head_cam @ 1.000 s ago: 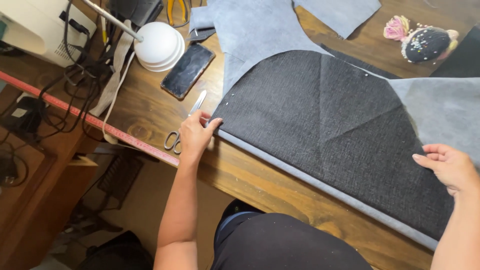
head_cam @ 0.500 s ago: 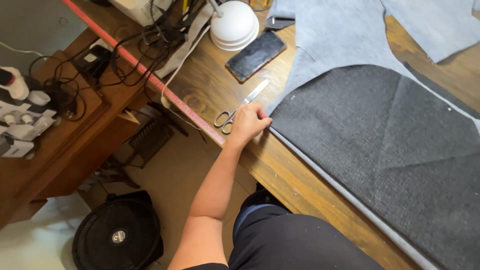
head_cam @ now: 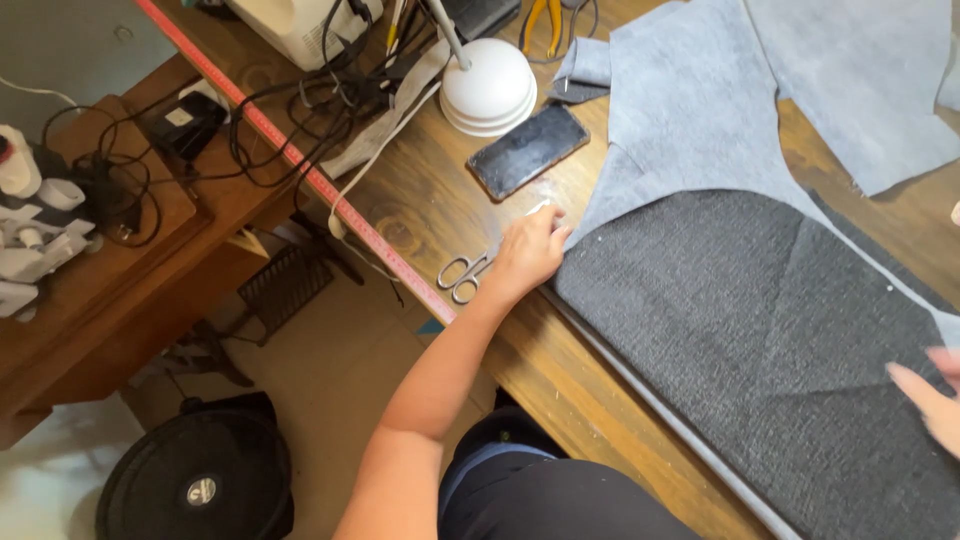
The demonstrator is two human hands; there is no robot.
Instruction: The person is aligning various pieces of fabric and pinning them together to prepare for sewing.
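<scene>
Sewing workshop: cut fabric (head_cam: 700, 110), scissors (head_cam: 466, 275), tape measure (head_cam: 300, 160), wood bench (head_cam: 440, 200).

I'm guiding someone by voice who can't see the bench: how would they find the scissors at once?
Start at the wooden table and find the dark grey fabric spread over it. At that fabric's left corner lies the left hand, and the scissors lie under it, their loops poking out toward the table edge. They are small and silvery, unlike the black phone and white lamp base farther back.

Left hand (head_cam: 527, 253) over scissors (head_cam: 465, 275)
</scene>
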